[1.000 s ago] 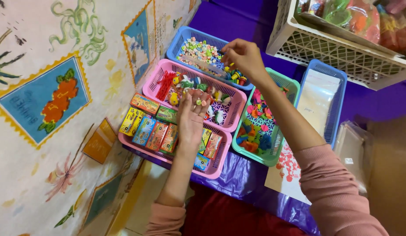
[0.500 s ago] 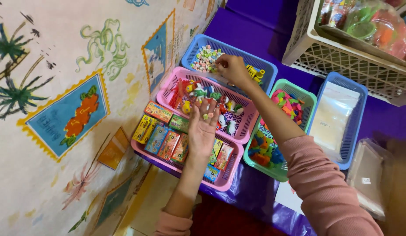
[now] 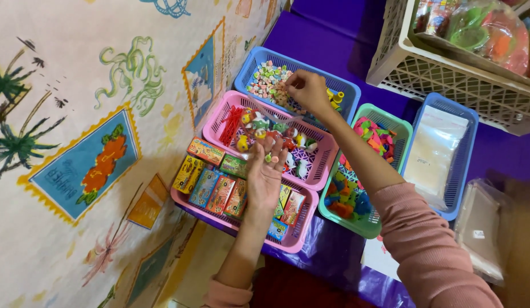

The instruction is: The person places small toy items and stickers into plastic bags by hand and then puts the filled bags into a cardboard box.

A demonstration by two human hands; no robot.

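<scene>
five baskets point(image 3: 333, 151) ring the left hand point(image 3: 266, 174), right hand point(image 3: 306, 91).
</scene>
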